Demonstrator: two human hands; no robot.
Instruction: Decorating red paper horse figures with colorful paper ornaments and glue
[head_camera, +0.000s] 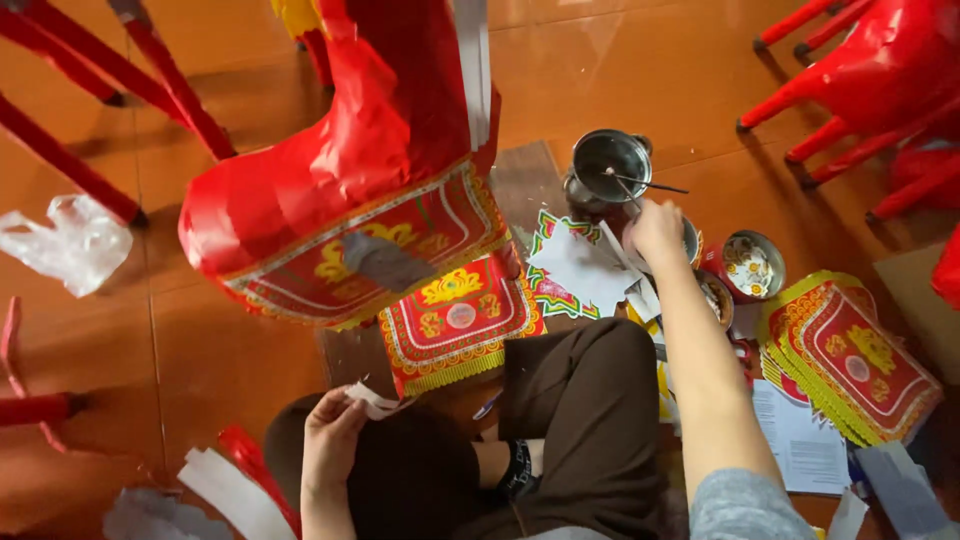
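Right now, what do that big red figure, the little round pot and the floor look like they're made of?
The big red figure looks like glossy paper over a frame: it creases, wrinkles and shines. The round pot near the right hand seems polished metal, silvery and reflective. The floor looks like glazed orange-brown tile, with seams and sheen. The left hand holds a white strip, probably paper.

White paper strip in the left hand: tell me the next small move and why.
Probably dip the stick in the metal pot and bring paste to the white strip. The right hand reaches beside the pot while the left hand holds the strip, apparently unpasted, below the red paper figure.
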